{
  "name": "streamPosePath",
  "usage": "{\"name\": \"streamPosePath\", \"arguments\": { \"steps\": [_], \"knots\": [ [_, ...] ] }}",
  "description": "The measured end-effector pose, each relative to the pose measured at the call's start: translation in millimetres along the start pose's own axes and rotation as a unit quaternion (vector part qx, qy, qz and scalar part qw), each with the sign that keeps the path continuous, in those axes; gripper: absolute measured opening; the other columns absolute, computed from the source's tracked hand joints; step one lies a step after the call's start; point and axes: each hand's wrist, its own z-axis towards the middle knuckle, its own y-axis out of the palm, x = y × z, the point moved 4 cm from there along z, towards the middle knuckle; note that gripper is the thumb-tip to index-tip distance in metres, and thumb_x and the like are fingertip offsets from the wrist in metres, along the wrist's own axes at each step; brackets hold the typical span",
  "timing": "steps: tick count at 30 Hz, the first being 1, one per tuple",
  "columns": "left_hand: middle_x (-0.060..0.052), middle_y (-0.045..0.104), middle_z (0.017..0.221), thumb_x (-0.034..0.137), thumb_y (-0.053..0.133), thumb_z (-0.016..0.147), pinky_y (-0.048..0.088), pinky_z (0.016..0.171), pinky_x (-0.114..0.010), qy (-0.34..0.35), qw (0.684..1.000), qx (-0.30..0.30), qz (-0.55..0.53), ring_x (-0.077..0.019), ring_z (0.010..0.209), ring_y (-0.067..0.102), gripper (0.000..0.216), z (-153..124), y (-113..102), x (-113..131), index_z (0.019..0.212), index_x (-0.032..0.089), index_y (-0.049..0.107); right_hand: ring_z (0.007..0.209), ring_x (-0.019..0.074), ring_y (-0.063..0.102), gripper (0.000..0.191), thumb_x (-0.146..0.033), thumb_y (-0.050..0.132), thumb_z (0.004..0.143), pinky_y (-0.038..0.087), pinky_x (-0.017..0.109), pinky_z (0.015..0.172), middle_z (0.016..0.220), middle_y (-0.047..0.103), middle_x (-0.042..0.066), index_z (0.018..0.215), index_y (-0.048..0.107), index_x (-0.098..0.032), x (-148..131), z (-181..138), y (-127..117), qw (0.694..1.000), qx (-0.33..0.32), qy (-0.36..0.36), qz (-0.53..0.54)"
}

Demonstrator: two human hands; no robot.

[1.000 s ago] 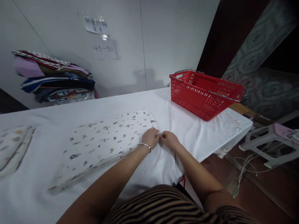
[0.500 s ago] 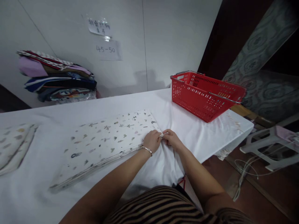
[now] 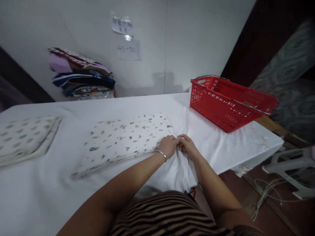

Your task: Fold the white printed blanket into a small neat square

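The patterned cloth [image 3: 123, 136] lies folded in flat layers on the white-covered table [image 3: 219, 149] — only the near right corner, pinched by my left hand [image 3: 168, 146] and right hand [image 3: 189, 146], appears left to settle.

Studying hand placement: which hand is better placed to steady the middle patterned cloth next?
Likely the left hand: it lies at the near right corner of the patterned cloth, while the right hand is mostly beyond its edge, over the tablecloth.

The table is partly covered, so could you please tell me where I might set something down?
Bare tablecloth shows between the left fabric and right fabric, and between the basket and right hand. It is crowded at the right fabric's near-right corner, around the left hand.
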Motion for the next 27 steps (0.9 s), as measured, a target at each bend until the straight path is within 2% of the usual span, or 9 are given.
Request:
{"name": "streamPosePath", "arguments": {
  "steps": [4, 9, 12, 17, 21, 24, 27],
  "knots": [
    [-0.007, 0.061, 0.098, 0.017, 0.045, 0.083, 0.043, 0.082, -0.035, -0.007, 1.0, 0.003, -0.026, -0.0201, 0.093, 0.055, 0.023, -5, 4, 0, 0.101, 0.016, 0.06, 0.036, 0.0076, 0.04, 0.034, -0.041, 0.061, 0.068, 0.023, 0.017, 0.036, 0.045, 0.049, -0.008, 0.093, 0.052, -0.019, 2, 0, -1, 0.999, -0.01, -0.017, -0.032],
    [-0.006, 0.063, 0.102, 0.02, 0.047, 0.082, 0.044, 0.081, -0.035, -0.021, 0.998, 0.029, -0.06, -0.0198, 0.094, 0.056, 0.038, -16, 6, -6, 0.119, 0.017, 0.049, 0.035, 0.0067, 0.035, 0.035, -0.038, 0.064, 0.065, 0.021, 0.017, 0.035, 0.043, 0.049, -0.008, 0.093, 0.052, -0.019, 4, -1, -2, 0.999, -0.013, -0.004, -0.046],
    [-0.005, 0.062, 0.108, 0.023, 0.047, 0.084, 0.043, 0.083, -0.036, -0.015, 0.998, 0.02, -0.056, -0.0203, 0.101, 0.054, 0.034, -27, 3, -13, 0.117, 0.019, 0.051, 0.034, 0.0063, 0.034, 0.035, -0.035, 0.063, 0.065, 0.018, 0.017, 0.034, 0.046, 0.051, -0.007, 0.093, 0.052, -0.019, 3, -2, -3, 0.999, -0.006, 0.004, -0.052],
    [-0.005, 0.062, 0.105, 0.024, 0.046, 0.086, 0.042, 0.084, -0.035, -0.044, 0.998, 0.013, -0.034, -0.0191, 0.099, 0.054, 0.022, -65, -15, -48, 0.102, 0.02, 0.06, 0.036, 0.0064, 0.038, 0.032, -0.031, 0.061, 0.063, 0.021, 0.017, 0.033, 0.058, 0.061, -0.003, 0.092, 0.051, -0.02, -2, -5, -2, 0.996, 0.002, 0.014, -0.084],
    [-0.005, 0.064, 0.097, 0.024, 0.042, 0.088, 0.042, 0.084, -0.034, -0.076, 0.996, 0.039, -0.02, -0.018, 0.094, 0.055, 0.022, -105, -31, -86, 0.09, 0.019, 0.064, 0.036, 0.0066, 0.038, 0.031, -0.031, 0.059, 0.064, 0.024, 0.018, 0.034, 0.058, 0.061, -0.003, 0.092, 0.051, -0.021, -5, -3, -4, 0.993, -0.007, 0.007, -0.117],
    [-0.006, 0.064, 0.095, 0.024, 0.042, 0.089, 0.042, 0.082, -0.034, -0.102, 0.993, 0.058, -0.002, -0.0185, 0.092, 0.055, 0.023, -129, -40, -108, 0.09, 0.019, 0.065, 0.036, 0.007, 0.039, 0.03, -0.031, 0.058, 0.065, 0.026, 0.018, 0.035, 0.057, 0.059, -0.004, 0.093, 0.052, -0.021, -5, 0, -6, 0.988, -0.013, -0.009, -0.156],
    [-0.006, 0.063, 0.095, 0.027, 0.043, 0.089, 0.043, 0.081, -0.034, -0.123, 0.99, 0.067, -0.001, -0.0183, 0.09, 0.054, 0.024, -141, -44, -119, 0.092, 0.019, 0.065, 0.037, 0.0073, 0.039, 0.029, -0.03, 0.055, 0.067, 0.029, 0.019, 0.037, 0.058, 0.059, -0.004, 0.095, 0.053, -0.021, -4, 1, -7, 0.98, -0.013, -0.023, -0.197]
  ]
}}
